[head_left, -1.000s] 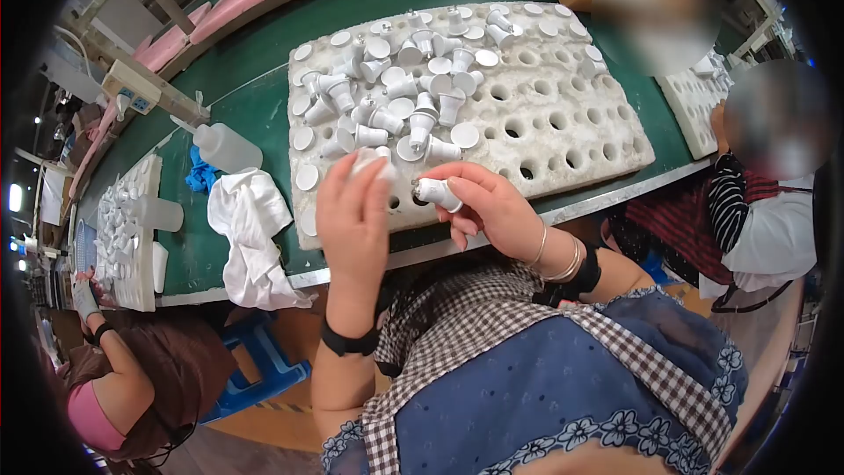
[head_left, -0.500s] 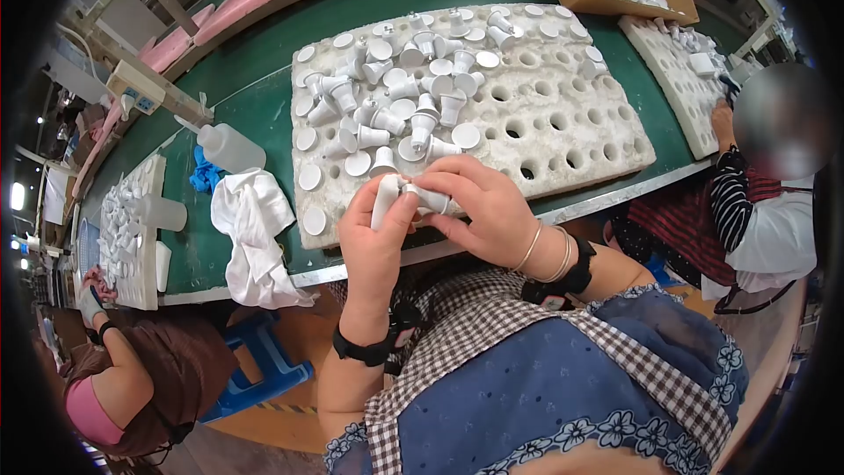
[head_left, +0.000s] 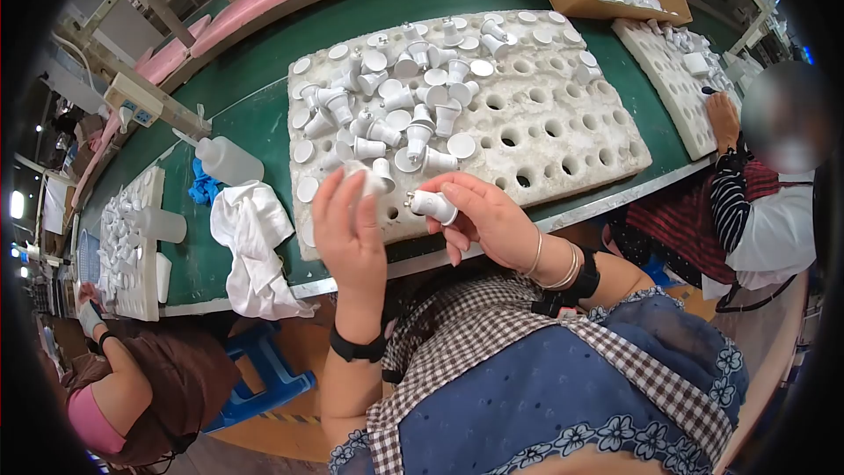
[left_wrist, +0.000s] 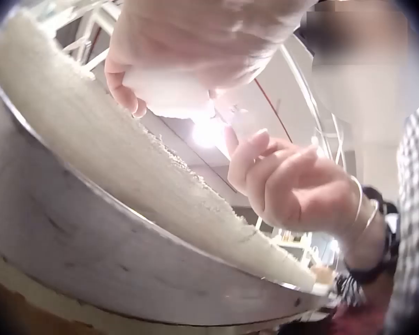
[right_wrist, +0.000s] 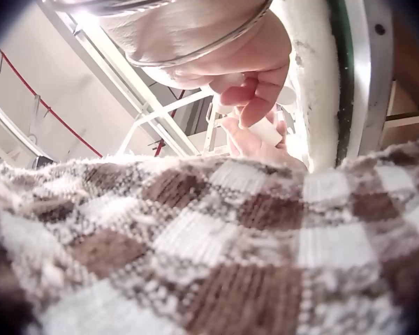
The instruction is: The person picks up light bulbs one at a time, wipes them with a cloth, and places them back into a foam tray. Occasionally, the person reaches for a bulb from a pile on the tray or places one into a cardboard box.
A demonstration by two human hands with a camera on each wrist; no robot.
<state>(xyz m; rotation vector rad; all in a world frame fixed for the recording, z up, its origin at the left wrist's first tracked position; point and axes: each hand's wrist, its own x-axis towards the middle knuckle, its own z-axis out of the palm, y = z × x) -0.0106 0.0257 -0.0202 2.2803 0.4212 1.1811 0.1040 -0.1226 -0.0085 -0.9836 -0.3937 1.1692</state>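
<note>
In the head view my right hand [head_left: 483, 215] pinches a white lamp cup [head_left: 433, 205] between thumb and fingers, its metal pins pointing left. My left hand [head_left: 352, 233] is raised just left of it and grips a white wad [head_left: 367, 173], blurred here. The left wrist view shows the wad [left_wrist: 164, 91] pale and smooth under the curled fingers; its material I cannot tell. Both hands are over the front edge of a whitish board [head_left: 563, 136] with rows of holes. Many more white lamp cups [head_left: 419, 136] lie heaped or sit in holes on its left half.
Left of the board are a white cloth [head_left: 251, 242], a plastic bottle [head_left: 230, 161] and a blue crumpled item [head_left: 204, 183]. A cardboard box [head_left: 607, 4] of white parts stands at back right. People work at boards on both sides. The table's metal edge [head_left: 563, 220] runs in front.
Half a second ago the hands were together, the wad against the lamp cup's pin end. Now the left hand has drawn up and left, away from the cup, much as one second ago.
</note>
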